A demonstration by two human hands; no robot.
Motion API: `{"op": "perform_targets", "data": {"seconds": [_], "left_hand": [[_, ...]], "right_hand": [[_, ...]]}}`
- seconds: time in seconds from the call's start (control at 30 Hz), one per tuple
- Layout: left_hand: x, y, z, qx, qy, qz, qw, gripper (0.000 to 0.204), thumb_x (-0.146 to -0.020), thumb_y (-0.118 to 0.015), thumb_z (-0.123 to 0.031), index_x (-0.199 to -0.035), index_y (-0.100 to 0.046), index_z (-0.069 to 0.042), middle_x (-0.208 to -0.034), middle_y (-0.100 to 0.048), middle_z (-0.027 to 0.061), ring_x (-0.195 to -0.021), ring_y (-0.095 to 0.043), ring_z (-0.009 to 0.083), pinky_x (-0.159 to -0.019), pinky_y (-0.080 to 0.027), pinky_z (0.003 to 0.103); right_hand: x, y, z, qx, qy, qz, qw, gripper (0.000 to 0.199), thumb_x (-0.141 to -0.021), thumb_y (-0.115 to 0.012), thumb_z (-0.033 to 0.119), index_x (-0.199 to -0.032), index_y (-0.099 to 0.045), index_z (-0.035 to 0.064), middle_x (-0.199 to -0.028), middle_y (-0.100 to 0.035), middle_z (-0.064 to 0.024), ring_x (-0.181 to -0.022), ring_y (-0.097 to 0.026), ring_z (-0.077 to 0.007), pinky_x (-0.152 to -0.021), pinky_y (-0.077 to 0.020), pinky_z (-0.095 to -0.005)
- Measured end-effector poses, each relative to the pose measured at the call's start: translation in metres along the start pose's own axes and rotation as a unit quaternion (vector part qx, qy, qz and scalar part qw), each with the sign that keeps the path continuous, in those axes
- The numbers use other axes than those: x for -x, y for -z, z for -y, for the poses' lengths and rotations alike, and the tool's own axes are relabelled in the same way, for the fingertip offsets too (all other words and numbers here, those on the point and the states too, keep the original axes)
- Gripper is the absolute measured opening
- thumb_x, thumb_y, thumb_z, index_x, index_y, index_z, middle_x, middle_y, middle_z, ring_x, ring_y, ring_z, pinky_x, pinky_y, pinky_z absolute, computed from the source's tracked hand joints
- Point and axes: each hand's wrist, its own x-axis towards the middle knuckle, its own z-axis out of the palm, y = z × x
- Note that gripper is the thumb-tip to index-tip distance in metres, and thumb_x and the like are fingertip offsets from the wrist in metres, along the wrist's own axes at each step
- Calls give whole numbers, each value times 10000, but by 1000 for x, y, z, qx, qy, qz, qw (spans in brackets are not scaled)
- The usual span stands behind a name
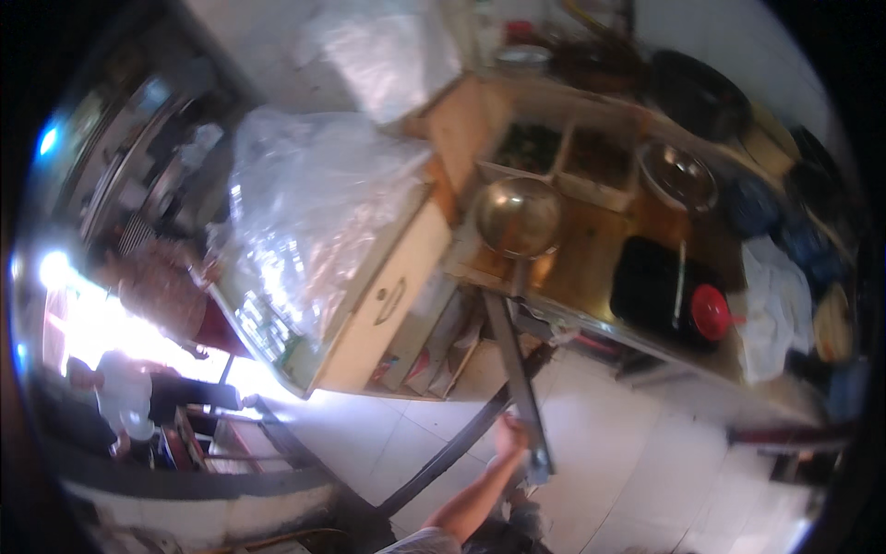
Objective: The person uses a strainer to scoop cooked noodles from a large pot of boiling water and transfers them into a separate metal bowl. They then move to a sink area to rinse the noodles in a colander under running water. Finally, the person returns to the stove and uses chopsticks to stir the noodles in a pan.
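Observation:
My left hand (pixel 509 436) reaches up from the lower edge and closes on the lower part of a long flat metal bar (pixel 517 369). The bar runs up toward a round steel bowl (pixel 519 217) on the wooden counter (pixel 591 258). A second dark bar (pixel 452 452) crosses below it, slanting down to the floor. The picture is blurred and strongly tilted, so the fingers are hard to make out. My right hand is out of view.
A cream cabinet (pixel 388 305) under a big clear plastic sheet (pixel 314 203) stands to the left. The counter holds trays of food (pixel 563 152), a black pan (pixel 697 92), a black tray (pixel 651 282) with a red lid (pixel 711 311) and a white cloth (pixel 775 305). Two people (pixel 157 286) stand at far left.

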Motion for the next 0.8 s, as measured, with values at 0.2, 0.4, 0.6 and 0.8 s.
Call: {"op": "perform_targets", "data": {"seconds": [0.2,0.4,0.6,0.8], "left_hand": [[-27,-113,-133,400,163,229,872,599,-757,-511,29,-1292,-281,-110,-1115,-472,116,-745,-533,184,-556,-462,296],[-96,-196,-205,519,174,278,789,625,-700,-461,70,-1278,-276,-81,-1036,-516,96,-493,-465,122,-398,-361,267],[-85,-151,-203,434,109,388,806,564,-758,-544,39,-1270,-364,-113,-886,-531,71,-782,-557,161,-654,-483,312],[-74,-20,-124,324,-66,611,720,362,-795,-512,-23,-1150,-483,-85,-776,-551,40,-711,-557,117,-597,-456,259]], "right_hand": [[14,-74,-58,-395,153,57,904,233,-866,-465,90,-1077,-513,3,-953,-535,-148,-879,-545,-258,-753,-483,-402],[71,29,78,-516,-132,12,846,208,-866,-433,72,-767,-615,72,-732,-568,-26,-693,-544,-146,-654,-472,-323],[48,7,-25,44,112,-43,992,219,-879,-435,82,-995,-620,67,-911,-635,-135,-788,-588,-176,-782,-481,-308],[32,86,132,-49,233,-118,964,302,-853,-439,46,-1141,-530,51,-1012,-608,-165,-793,-582,-174,-769,-484,-305]]}}
